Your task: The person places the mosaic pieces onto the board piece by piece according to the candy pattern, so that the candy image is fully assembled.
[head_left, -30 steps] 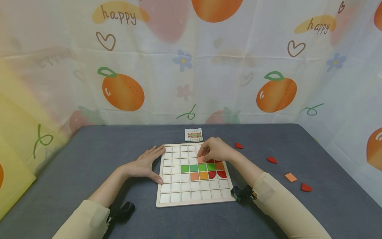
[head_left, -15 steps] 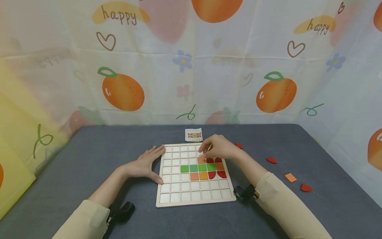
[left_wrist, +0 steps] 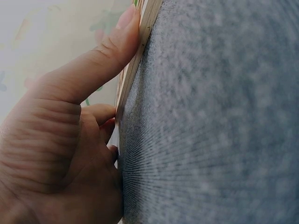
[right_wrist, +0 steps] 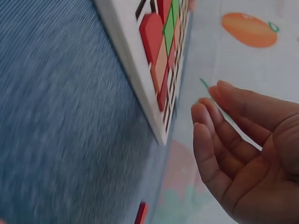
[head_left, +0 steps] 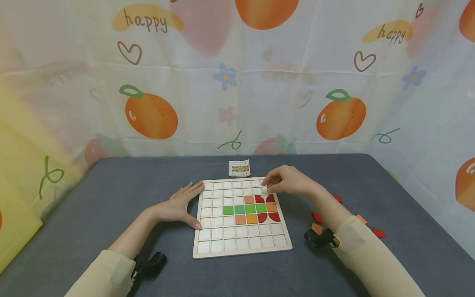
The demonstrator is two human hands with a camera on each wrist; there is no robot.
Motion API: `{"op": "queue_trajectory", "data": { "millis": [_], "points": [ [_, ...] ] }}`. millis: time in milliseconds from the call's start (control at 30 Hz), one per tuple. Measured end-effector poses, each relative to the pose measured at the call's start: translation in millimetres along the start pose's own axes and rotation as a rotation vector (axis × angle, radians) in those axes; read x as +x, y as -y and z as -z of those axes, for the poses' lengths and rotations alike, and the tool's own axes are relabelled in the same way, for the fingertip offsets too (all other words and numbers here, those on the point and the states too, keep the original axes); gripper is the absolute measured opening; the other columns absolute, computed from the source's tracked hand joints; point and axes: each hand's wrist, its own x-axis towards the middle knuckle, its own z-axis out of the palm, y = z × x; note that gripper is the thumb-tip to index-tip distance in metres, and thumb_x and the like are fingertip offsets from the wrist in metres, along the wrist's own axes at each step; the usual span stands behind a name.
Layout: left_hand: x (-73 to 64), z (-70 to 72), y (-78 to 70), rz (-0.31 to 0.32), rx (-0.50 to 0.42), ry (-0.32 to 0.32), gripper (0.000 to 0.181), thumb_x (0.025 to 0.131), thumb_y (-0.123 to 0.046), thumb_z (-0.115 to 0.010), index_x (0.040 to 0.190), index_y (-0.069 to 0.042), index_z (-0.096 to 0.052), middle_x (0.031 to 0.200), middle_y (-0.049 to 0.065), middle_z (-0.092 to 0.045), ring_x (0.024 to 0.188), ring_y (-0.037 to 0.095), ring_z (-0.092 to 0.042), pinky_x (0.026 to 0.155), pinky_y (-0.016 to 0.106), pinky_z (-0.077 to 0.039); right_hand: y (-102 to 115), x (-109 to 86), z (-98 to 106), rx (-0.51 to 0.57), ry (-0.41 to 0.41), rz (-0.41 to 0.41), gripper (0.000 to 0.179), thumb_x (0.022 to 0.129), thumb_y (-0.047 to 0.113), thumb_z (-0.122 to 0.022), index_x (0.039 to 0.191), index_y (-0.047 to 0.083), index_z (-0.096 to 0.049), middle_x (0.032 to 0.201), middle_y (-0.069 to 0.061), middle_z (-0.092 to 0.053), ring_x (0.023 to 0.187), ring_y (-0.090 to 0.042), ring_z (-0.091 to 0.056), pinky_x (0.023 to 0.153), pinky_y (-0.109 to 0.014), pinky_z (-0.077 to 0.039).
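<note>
A wooden grid board (head_left: 237,246) lies on the dark table. Its cells hold a green row (head_left: 228,210), orange squares (head_left: 249,199) and red curved pieces (head_left: 262,218). Along the board's left edge rests my left hand (head_left: 177,207), fingers spread; in the left wrist view the thumb (left_wrist: 119,44) presses against the wooden rim. My right hand (head_left: 289,180) hovers at the board's far right corner, overlapping it in the head view. In the right wrist view its fingers (right_wrist: 205,149) are loosely bent with nothing between them, apart from the board.
A small pattern card (head_left: 239,168) lies behind the board. To the right, partly beside my right forearm, are loose red pieces (head_left: 379,232) and orange squares (head_left: 317,228). Another red piece (right_wrist: 141,212) shows in the right wrist view. A printed curtain (head_left: 200,103) hangs behind the table.
My right hand has lifted off the orange square in the upper row and moved right, uncovering the pieces there. Loose pieces beside the wrist have come into view. The left hand stays put.
</note>
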Motion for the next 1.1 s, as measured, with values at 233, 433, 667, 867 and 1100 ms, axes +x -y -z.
{"op": "queue_trajectory", "data": {
  "millis": [233,433,667,867,1100],
  "points": [
    [0.3,-0.7,1.3,0.008,-0.015,0.002,0.124,0.068,-0.049,-0.087,0.159,-0.004,-0.015,0.168,0.017,-0.006,0.154,0.048,0.001,0.119,0.070,-0.003,-13,-14.2,11,0.017,0.012,-0.030,0.027,0.091,0.015,-0.070,0.116,0.007,-0.071,0.101,-0.006,-0.073,0.090,-0.019,-0.069,0.078,-0.039,-0.057],
    [-0.9,-0.2,1.0,-0.002,-0.007,0.002,0.124,0.067,-0.049,-0.087,0.158,-0.003,-0.016,0.168,0.018,-0.007,0.153,0.049,0.001,0.119,0.070,-0.004,-25,-31.7,18,0.021,0.025,-0.033,0.028,0.091,0.016,-0.070,0.117,0.005,-0.070,0.104,-0.007,-0.073,0.091,-0.016,-0.069,0.080,-0.037,-0.058],
    [-1.1,0.1,-0.6,0.000,-0.011,0.003,0.124,0.068,-0.048,-0.087,0.159,-0.003,-0.016,0.168,0.018,-0.007,0.153,0.049,0.001,0.119,0.070,-0.003,-42,-56.8,25,0.016,0.015,-0.035,0.029,0.091,0.019,-0.071,0.116,0.005,-0.070,0.108,-0.011,-0.073,0.096,-0.016,-0.068,0.082,-0.029,-0.057],
    [0.1,-0.7,-0.4,0.016,-0.015,0.006,0.124,0.068,-0.048,-0.087,0.159,-0.005,-0.015,0.168,0.016,-0.006,0.154,0.047,0.002,0.120,0.069,-0.002,-54,-79.1,26,0.017,0.012,-0.030,0.029,0.091,0.023,-0.071,0.115,0.007,-0.071,0.111,-0.010,-0.073,0.097,-0.011,-0.068,0.080,-0.022,-0.056],
    [0.8,-1.6,0.8,0.006,-0.002,-0.002,0.124,0.068,-0.047,-0.087,0.158,-0.003,-0.016,0.168,0.018,-0.007,0.153,0.049,0.001,0.119,0.070,-0.003,-64,-98.1,22,0.054,0.066,-0.017,0.026,0.090,0.026,-0.072,0.109,0.008,-0.072,0.094,-0.003,-0.073,0.081,-0.008,-0.066,0.072,-0.025,-0.055]
  ]
}}
